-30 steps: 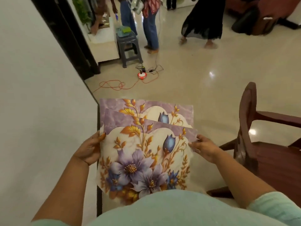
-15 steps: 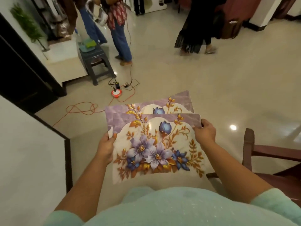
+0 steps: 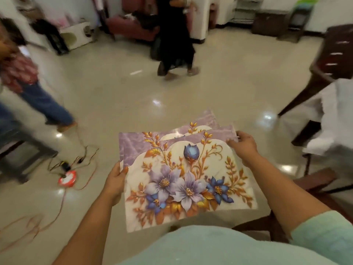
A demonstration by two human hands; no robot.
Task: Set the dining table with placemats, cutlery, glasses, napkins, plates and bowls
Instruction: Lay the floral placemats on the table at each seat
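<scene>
The left hand (image 3: 114,183) grips the placemats (image 3: 183,180) at their left edge; the right hand (image 3: 243,145) pinches the far right corner.

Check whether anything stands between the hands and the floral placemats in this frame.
Nothing does. The left hand already grips the left edge of the floral placemats and the right hand pinches their far right corner. A surface draped in white cloth lies to the right; no bare tabletop shows.
</scene>
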